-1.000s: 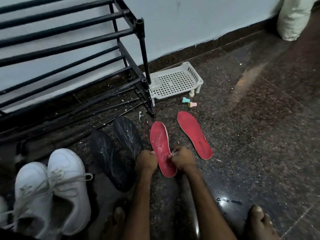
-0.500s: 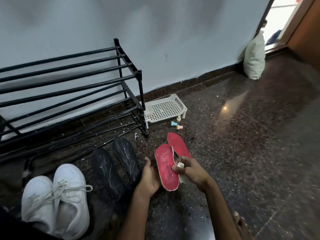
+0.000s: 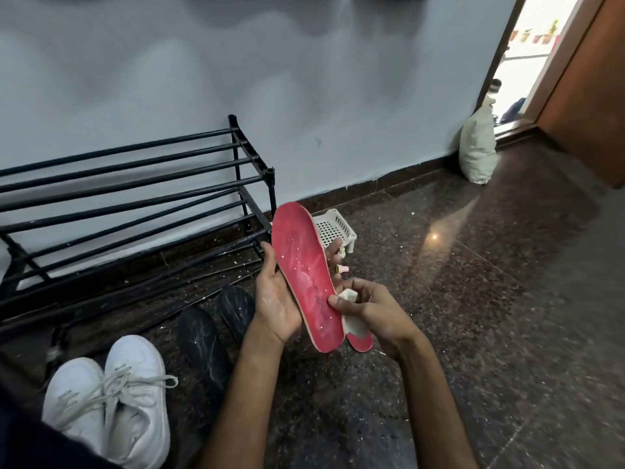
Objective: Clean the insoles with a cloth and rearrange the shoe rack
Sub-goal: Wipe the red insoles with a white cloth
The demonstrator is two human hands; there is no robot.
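Off floor (image 3: pixel 473 299) | left hand (image 3: pixel 275 299) grips red insole (image 3: pixel 304 275) (white-flecked) | right hand (image 3: pixel 375 313): cloth (image 3: pixel 353 321)

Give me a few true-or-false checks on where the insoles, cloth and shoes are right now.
1. The left hand holds the red insole up off the floor. True.
2. The right hand is empty. False: it pinches a white cloth at the insole's edge.
3. The white shoes sit on the shoe rack. False: they stand on the floor in front of it, and no shoes show on its bars.
4. Two black insoles lie on the floor between the white shoes and the hands. True.
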